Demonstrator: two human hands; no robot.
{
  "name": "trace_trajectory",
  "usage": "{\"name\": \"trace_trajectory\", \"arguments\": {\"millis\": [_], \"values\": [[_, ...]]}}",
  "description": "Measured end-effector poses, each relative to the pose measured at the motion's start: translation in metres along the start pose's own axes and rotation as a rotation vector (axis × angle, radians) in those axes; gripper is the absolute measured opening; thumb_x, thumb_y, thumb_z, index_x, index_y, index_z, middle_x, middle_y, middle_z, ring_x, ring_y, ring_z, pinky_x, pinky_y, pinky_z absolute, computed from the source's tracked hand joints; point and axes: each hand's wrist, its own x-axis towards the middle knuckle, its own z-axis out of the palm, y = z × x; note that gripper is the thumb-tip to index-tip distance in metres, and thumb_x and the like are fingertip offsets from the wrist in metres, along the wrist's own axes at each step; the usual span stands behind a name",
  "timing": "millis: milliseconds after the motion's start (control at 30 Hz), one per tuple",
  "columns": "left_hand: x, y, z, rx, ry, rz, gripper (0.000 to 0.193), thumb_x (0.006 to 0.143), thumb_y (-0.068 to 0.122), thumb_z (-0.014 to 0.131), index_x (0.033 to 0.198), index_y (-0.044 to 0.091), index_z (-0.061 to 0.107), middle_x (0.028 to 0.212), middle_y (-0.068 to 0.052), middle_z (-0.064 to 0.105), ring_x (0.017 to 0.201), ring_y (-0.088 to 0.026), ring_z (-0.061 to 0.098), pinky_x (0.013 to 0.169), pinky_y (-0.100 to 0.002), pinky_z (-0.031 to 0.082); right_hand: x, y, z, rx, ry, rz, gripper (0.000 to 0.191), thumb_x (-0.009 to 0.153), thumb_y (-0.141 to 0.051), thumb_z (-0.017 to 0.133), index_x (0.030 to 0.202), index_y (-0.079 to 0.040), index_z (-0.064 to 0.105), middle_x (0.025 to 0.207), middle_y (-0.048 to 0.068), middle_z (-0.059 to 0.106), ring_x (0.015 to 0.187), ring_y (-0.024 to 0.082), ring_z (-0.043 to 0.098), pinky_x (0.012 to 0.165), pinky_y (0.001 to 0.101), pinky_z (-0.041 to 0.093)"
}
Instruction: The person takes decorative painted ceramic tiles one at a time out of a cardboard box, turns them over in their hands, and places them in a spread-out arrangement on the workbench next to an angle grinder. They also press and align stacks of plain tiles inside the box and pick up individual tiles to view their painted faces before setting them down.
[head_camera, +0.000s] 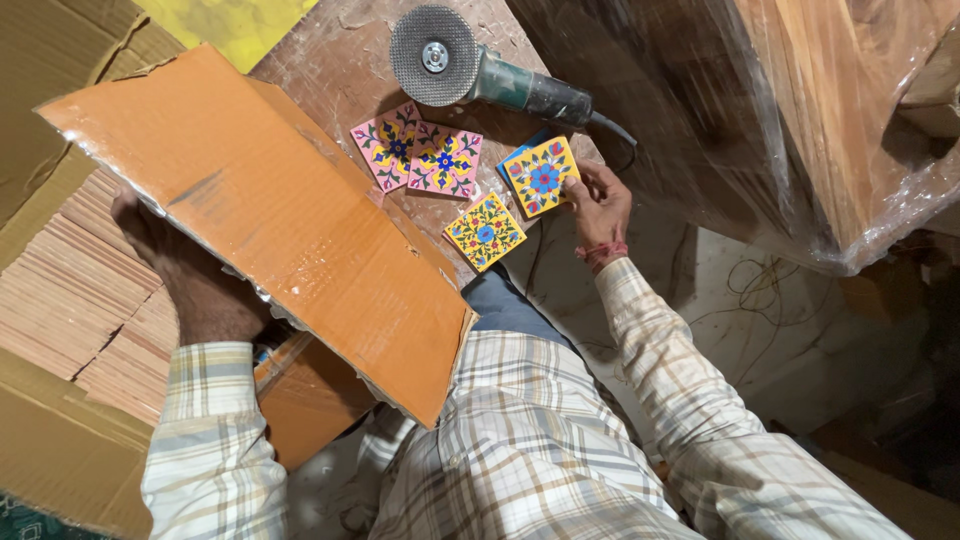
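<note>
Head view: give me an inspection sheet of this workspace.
Surface: worn wooden board, scuffed.
Job's things: yellow tile on a small stack; second yellow tile; two pink tiles side by side.
Clutter: angle grinder lying on the board; cardboard flap; stacked tiles in box.
Grippers: right hand touches the yellow tile's edge; left hand reaches into the box under the flap.
Cables: grinder cord; loose wires on floor.
Surroundings: plastic-wrapped wood.

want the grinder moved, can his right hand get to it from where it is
Probably yes. The right hand is at the yellow tile, and the grinder lies just beyond it on the same wooden board, with nothing between them. It would likely have to let go of the tile first.
</note>
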Motion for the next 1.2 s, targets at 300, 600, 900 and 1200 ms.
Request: {"name": "trace_trajectory", "arguments": {"millis": [300, 600, 900, 1200], "values": [[0.002, 0.005, -0.004, -0.072, 0.044, 0.027, 0.071, 0.105, 0.051, 0.07, 0.153, 0.007, 0.041, 0.157, -0.019, 0.036, 0.149, -0.039, 0.027, 0.128, -0.061, 0.019, -0.052, 0.012, 0.022, -0.859, 0.052, -0.456, 0.041, 0.09, -0.019, 0.085, 0.124, -0.007, 0.066, 0.115, 0.009, 0.061, 0.108, 0.028, 0.062, 0.097, 0.0434, 0.051], [0.006, 0.009, -0.007, -0.111, 0.067, -0.013, 0.068, 0.105, 0.046, 0.059, 0.156, 0.004, 0.043, 0.162, -0.021, 0.036, 0.153, -0.042, 0.025, 0.126, -0.063, 0.015, -0.09, 0.036, 0.068, -1.034, -0.129, -0.511, 0.09, 0.069, -0.029, 0.09, 0.141, 0.0, 0.043, 0.134, 0.021, 0.048, 0.118, 0.043, 0.048, 0.1, 0.0511, 0.044], [0.002, 0.004, -0.004, -0.044, 0.026, 0.017, 0.066, 0.108, 0.051, 0.065, 0.152, 0.005, 0.045, 0.16, -0.02, 0.037, 0.151, -0.04, 0.025, 0.125, -0.059, 0.014, -0.077, 0.028, 0.019, -0.528, 0.203, -0.29, 0.084, 0.074, -0.023, 0.091, 0.137, 0.002, 0.04, 0.13, 0.018, 0.048, 0.12, 0.031, 0.056, 0.105, 0.0426, 0.049], [0.003, 0.006, -0.004, -0.049, 0.0, -0.022, 0.068, 0.11, 0.053, 0.065, 0.157, 0.009, 0.043, 0.164, -0.016, 0.036, 0.152, -0.038, 0.024, 0.126, -0.056, 0.017, -0.088, 0.038, -0.011, -0.857, 0.012, -0.464, 0.081, 0.069, -0.026, 0.09, 0.131, 0.002, 0.045, 0.126, 0.02, 0.047, 0.118, 0.037, 0.051, 0.1, 0.0453, 0.047]]}}
